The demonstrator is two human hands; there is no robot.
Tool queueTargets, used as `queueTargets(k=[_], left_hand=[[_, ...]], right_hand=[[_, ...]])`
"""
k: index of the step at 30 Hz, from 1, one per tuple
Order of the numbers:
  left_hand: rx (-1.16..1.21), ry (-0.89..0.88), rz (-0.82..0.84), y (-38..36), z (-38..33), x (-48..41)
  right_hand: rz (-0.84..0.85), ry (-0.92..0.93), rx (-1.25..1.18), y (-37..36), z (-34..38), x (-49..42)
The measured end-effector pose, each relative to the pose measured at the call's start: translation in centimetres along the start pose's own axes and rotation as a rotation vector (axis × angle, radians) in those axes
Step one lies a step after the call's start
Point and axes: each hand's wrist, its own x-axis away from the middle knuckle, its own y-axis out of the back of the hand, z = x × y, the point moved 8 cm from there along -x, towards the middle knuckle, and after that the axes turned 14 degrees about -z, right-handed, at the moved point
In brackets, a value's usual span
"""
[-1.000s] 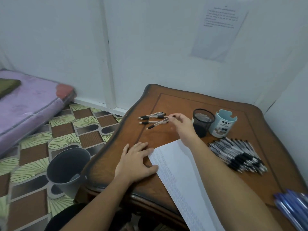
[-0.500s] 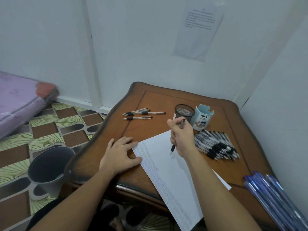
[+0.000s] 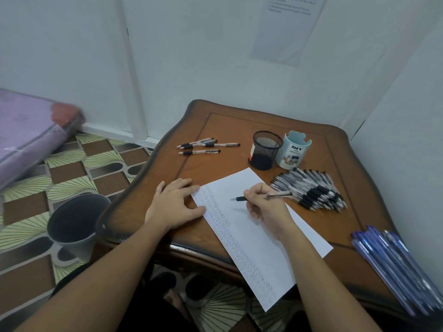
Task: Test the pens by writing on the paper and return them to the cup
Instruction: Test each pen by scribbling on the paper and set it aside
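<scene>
A white sheet of paper [image 3: 249, 233] lies slantwise on the brown wooden table [image 3: 239, 130], with rows of small scribbles along its left side. My right hand [image 3: 266, 207] grips a black-and-clear pen [image 3: 242, 198] over the paper's upper part, tip pointing left just above the sheet. My left hand [image 3: 173, 204] rests flat on the table, fingers on the paper's left edge. A black mesh cup [image 3: 265, 149] and a pale blue cup [image 3: 292, 149] stand behind the paper. Several pens [image 3: 206, 146] lie at the far left.
A large heap of black-and-clear pens [image 3: 311, 190] lies right of the paper. A bundle of blue pens [image 3: 395, 264] sits at the table's right front edge. A grey bin [image 3: 76, 219] stands on the patterned floor at left, beside a purple mattress [image 3: 28, 130].
My right hand took a pen from the far-left group, carried it to the paper and lowered it there, tip now pointing left. My left hand stayed at the paper's edge.
</scene>
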Motion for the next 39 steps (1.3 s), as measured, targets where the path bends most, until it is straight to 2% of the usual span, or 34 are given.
queueTargets(k=[6,11,15,27,39], left_hand=[[0.007,-0.003,-0.007,-0.2,0.2,0.0],[-0.007,-0.004,0.003,-0.3,0.3,-0.1],[-0.010,-0.005,0.003,-0.4,0.3,-0.1],[-0.017,-0.002,-0.008,-0.4,0.3,-0.1],[-0.007,0.004,-0.001,-0.1,0.1,0.0]], right_hand=[[0.076,-0.052,0.048,-1.1,-2.2,1.5],[-0.010,0.110,0.335,0.1,-2.2,2.2],[-0.018,0.159,0.399,0.0,-2.1,2.5],[0.047,0.177,0.399,-0.6,-2.4,2.6],[0.031,0.183,0.372,-0.5,-2.5,2.6]])
